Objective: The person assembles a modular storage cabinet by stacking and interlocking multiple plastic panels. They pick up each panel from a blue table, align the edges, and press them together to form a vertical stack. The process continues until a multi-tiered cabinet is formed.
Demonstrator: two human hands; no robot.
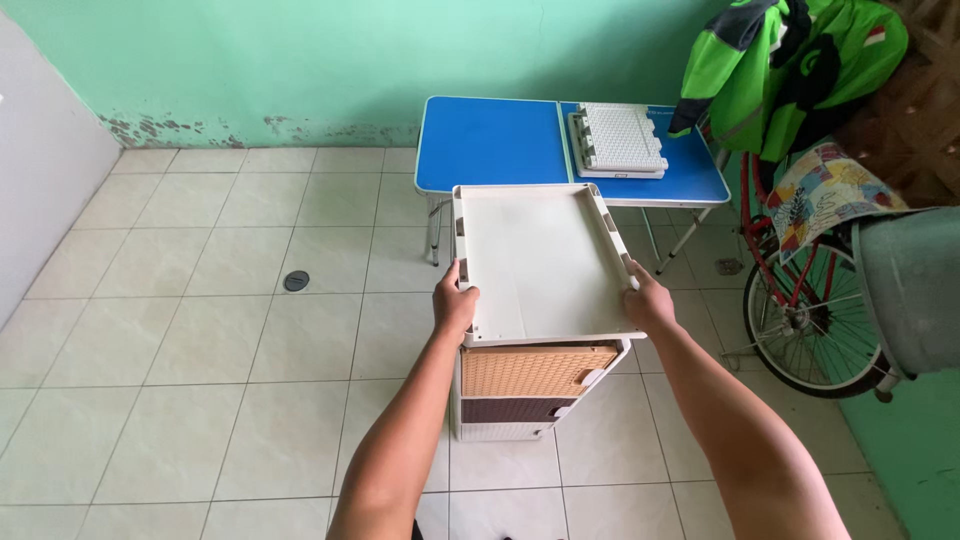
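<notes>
Two hands on one white plastic top panel, which sits on, or just above, a small drawer cabinet on the tiled floor. Left hand is clamped on the left rim near the front corner, right hand on the right rim opposite, fingers curled over the edges, thumbs on top. Can't tell if the panel is fully seated or lifted a hair.

Looks like thin molded plastic, so I'd guess light and fairly stiff, with maybe a bit of flex in the middle. The surface is smooth and probably a little slippery, so the raised side rims are the sensible place to grip, about where the hands are. The little clips along the edges look like the breakable part.

Below it there's a tan woven-look drawer, then a dark brown one. Behind stands a blue folding worktop with a white gridded tray. A bike is off to the right with a green jacket hanging above.
</notes>
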